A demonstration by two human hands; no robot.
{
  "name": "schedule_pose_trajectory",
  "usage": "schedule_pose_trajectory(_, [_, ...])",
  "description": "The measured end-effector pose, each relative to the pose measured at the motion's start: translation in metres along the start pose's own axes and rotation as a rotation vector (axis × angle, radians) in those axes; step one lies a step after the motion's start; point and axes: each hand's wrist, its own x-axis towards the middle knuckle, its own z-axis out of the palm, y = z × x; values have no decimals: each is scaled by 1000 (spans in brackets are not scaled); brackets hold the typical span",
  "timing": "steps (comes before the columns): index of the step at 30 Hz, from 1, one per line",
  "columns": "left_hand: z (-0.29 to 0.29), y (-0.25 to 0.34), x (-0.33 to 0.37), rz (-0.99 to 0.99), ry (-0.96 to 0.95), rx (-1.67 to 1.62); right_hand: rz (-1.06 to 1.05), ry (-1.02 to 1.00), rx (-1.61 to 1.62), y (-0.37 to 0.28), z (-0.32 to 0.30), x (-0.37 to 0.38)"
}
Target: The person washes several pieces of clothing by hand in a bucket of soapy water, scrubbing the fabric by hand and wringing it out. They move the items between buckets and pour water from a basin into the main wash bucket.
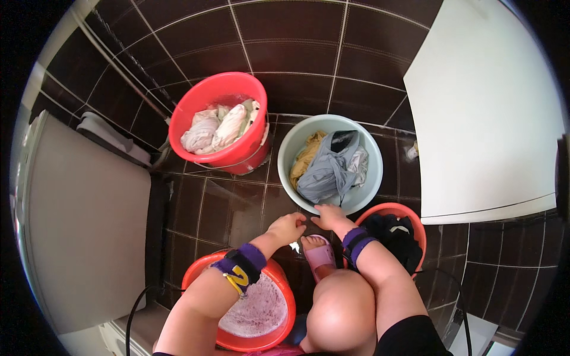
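Note:
A pale blue basin point(285, 168) stands on the floor in front of me. Inside lie a bundled grey garment point(330, 169), a mustard cloth point(306, 158) and a whitish cloth point(358, 165). My right hand point(330, 217) is at the basin's near rim, fingers apart; whether they touch it I cannot tell. Just left of it and nearer to me hangs my left hand point(287, 229), fingers loosely bent and partly apart, with nothing visible in them. Below my left forearm is a red basin point(288, 296) of foamy water point(258, 311).
A red bucket point(249, 89) of pale wet laundry point(221, 127) stands at the far left. Dark clothes point(392, 240) fill another red basin point(419, 228) beside my right forearm. White cabinet-like panels flank both sides point(487, 118). My foot in a pink slipper point(321, 256) rests between the basins.

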Motion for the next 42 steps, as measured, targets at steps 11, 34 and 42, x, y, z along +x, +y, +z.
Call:
schedule_pose_trajectory(11, [22, -24, 80, -7, 86, 228, -40, -363, 174, -7, -2, -35])
schedule_pose_trajectory(34, [16, -66, 165, -149, -153, 193, 804, 233, 918, 96, 40, 83])
schedule_pose_trajectory(42, [-5, -53, 155, -206, -84, -205, 884, 270, 1598, 70, 6, 56])
